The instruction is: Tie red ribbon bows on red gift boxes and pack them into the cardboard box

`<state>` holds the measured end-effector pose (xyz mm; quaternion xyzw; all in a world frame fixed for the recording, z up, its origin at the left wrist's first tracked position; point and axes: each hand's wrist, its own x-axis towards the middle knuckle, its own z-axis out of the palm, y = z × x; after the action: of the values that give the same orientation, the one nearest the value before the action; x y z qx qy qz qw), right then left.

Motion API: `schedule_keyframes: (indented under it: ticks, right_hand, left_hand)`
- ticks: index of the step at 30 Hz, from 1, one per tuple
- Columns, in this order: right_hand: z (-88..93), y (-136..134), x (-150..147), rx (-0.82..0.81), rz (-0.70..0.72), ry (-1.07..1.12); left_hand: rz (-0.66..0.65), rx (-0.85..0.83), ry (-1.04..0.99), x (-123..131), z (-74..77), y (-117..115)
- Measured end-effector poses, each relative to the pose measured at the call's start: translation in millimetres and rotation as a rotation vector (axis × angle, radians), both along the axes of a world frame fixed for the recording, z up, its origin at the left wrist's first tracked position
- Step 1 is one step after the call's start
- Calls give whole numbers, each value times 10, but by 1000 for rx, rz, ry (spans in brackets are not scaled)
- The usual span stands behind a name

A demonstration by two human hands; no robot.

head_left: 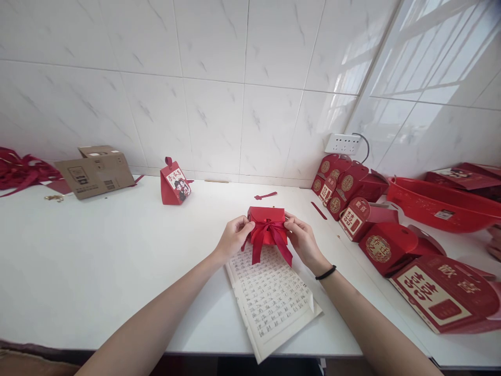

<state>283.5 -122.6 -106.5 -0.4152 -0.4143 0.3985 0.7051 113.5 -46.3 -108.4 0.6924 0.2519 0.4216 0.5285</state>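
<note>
A small red gift box with a red ribbon bow tied on its front stands at the far end of a sheet of grid paper with handwritten characters. My left hand pinches the left loop of the bow. My right hand, with a black band on its wrist, pinches the right loop. The ribbon's two tails hang down over the paper.
A finished red box with a picture stands at the back. A brown cardboard box and red ribbons lie far left. Several red boxes and a red basin crowd the right side. A wall socket is behind.
</note>
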Motion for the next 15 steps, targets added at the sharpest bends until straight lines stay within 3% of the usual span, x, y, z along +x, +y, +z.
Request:
schedule_keyframes:
  ticks: [15]
  right_hand:
    - [10,-15,-15,6,-5,-9]
  left_hand:
    - [13,20,11,1,10,7]
